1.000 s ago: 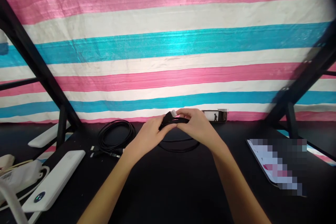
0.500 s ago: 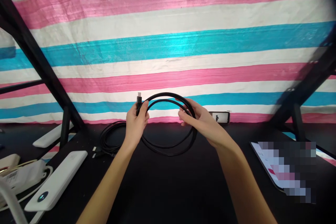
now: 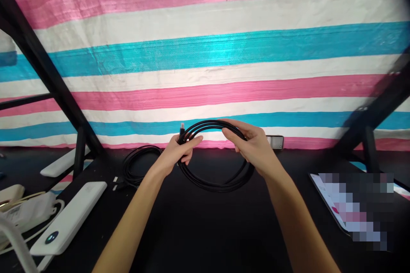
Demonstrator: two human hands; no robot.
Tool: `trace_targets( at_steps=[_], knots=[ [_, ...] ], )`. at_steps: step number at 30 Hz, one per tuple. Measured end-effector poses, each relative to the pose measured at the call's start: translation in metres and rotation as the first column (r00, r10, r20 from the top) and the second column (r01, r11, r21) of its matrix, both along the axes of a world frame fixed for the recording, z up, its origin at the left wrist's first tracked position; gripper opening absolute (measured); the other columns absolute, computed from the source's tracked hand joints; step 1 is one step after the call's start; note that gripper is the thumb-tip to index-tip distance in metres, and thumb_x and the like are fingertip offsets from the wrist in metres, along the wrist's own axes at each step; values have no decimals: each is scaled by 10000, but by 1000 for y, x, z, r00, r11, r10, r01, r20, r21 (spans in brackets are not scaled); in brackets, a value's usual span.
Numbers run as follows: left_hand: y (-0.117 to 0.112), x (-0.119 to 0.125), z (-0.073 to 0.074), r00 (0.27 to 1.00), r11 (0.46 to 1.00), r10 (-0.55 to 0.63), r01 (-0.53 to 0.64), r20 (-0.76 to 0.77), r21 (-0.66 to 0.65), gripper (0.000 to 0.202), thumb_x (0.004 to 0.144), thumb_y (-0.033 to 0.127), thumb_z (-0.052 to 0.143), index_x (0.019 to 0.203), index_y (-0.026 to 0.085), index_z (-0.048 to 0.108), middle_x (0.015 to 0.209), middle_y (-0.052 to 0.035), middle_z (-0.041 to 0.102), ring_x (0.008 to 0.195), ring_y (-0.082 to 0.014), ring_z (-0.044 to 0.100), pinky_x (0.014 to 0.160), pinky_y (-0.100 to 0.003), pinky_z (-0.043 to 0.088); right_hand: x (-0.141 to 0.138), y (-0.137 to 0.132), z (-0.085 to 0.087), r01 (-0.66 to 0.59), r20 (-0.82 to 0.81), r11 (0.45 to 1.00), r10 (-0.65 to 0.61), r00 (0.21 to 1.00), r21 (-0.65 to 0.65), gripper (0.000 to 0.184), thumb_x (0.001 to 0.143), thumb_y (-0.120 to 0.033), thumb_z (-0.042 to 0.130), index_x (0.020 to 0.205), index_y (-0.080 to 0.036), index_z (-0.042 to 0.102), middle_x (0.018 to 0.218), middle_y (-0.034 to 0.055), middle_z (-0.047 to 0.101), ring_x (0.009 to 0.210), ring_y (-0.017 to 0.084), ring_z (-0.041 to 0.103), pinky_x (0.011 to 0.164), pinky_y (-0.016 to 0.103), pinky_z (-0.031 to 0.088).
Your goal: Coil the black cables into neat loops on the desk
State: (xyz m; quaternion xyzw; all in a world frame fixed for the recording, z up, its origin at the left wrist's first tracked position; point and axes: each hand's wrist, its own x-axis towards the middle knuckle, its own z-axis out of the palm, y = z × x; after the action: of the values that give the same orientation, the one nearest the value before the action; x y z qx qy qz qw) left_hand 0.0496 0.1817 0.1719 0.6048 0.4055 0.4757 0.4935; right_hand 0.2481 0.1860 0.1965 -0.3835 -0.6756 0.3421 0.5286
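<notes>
A black cable (image 3: 215, 187), wound into round loops, is held up between my two hands over the black table. My left hand (image 3: 174, 152) grips the left side of the loops, its thumb stretched along the inside. Just above those fingers a plug with a metal tip (image 3: 182, 129) sticks upward. On the right side of the coil, my right hand (image 3: 251, 143) is closed round the loops, thumb in front and fingers behind. A second coiled black cable (image 3: 128, 172) lies on the table left of my left hand, its plug ends pointing left.
White power banks (image 3: 72, 217) and a white power strip (image 3: 30, 215) with cords lie at the left. A phone-like device (image 3: 276, 142) stands by the striped sheet (image 3: 205, 64). A tablet-like device (image 3: 329, 202), partly blurred, lies right. Black metal legs (image 3: 60, 98) slant down on both sides.
The held coil now shows more loops, bunched closer together. Both hands have shifted a little to the right, and the left thumb has straightened out across the coil.
</notes>
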Motion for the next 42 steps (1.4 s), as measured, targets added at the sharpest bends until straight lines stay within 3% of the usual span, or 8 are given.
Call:
trace_targets(
  at_steps=[3,8,15,22,26,30,36,42],
  knots=[
    [-3,2,1,987,988,-121,129,102,-81,499,766,433,671,534,199,296,429,97,232,361,-32,263,405,-194,319,5,-1,3,-22,46,1000,21,999,9,325,779,-412,657,1047,-237,717,612,-8,562,426,65,356,359,219,245],
    [3,15,-7,931,970,-92,163,354,-178,507,741,435,687,543,196,287,417,117,167,325,-14,170,324,-167,158,7,3,1,77,118,997,-79,990,26,362,816,-431,597,1072,-194,695,530,-30,506,362,71,383,368,233,291],
    [18,1,-18,868,911,-210,340,451,-231,435,755,363,679,543,189,341,360,112,218,298,-34,246,327,-169,251,-5,21,-20,169,274,984,-176,946,52,402,886,-528,453,810,-194,664,471,-32,514,361,95,497,459,239,380],
    [20,3,-14,848,979,26,85,530,-183,485,733,247,681,466,200,278,287,98,226,250,-31,249,302,-173,211,-16,29,-29,-1,-87,988,-13,996,-156,423,794,-587,567,828,-171,640,444,-78,406,326,75,446,338,193,338],
    [17,4,-6,664,983,165,-46,730,-180,450,792,219,593,467,200,283,285,92,234,248,-42,236,296,-178,203,-23,28,-30,-108,-356,969,21,934,-225,438,738,-586,638,885,-173,627,478,-93,407,356,60,442,365,180,384],
    [13,4,-2,504,972,234,-95,832,-216,468,822,187,529,461,200,233,294,84,209,257,-50,221,296,-185,186,-43,18,-30,-255,-638,923,13,770,-289,447,721,-630,631,829,-201,569,433,-115,367,334,55,411,407,182,453],
    [-2,17,-5,426,975,-36,214,904,-62,515,795,225,491,433,206,125,324,61,110,284,-60,231,321,-195,222,-43,4,-16,-384,-794,857,-46,606,-343,433,799,-561,596,633,-208,408,310,-124,264,232,21,142,233,130,86],
    [-17,37,-11,328,929,-99,370,939,-31,498,773,304,494,435,211,140,349,72,70,301,-47,163,323,-184,218,-27,0,-1,-436,-822,833,-40,567,-341,460,867,-467,542,555,-203,332,289,-104,270,219,24,143,232,139,53]
  ],
)
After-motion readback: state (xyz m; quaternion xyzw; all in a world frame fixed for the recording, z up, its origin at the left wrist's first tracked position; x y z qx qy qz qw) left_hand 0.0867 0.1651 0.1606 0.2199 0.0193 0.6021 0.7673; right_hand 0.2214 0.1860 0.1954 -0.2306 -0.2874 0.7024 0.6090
